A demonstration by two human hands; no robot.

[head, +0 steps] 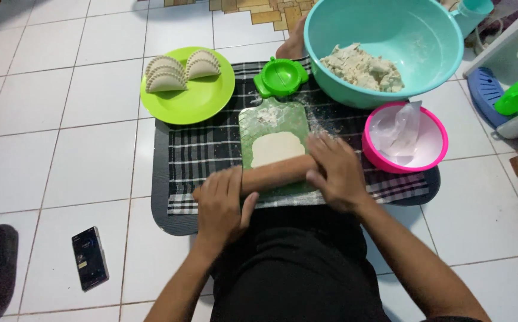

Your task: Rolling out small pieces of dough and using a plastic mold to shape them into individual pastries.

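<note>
My left hand (222, 201) and my right hand (335, 172) press flat on the two ends of a wooden rolling pin (278, 173). The pin lies across the near end of a green cutting board (275, 122). A flattened pale sheet of dough (275, 147) rests on the board just beyond the pin. The board sits on a black-and-white checked cloth (202, 155) spread on the white tiled floor.
A lime plate (202, 98) holds several folded crimped pastries (175, 70). A green dumpling press (281, 77) lies behind the board. A teal bowl (390, 36) contains dough; a pink bowl (431, 149) holds a plastic bag. A phone (89, 257) lies at left.
</note>
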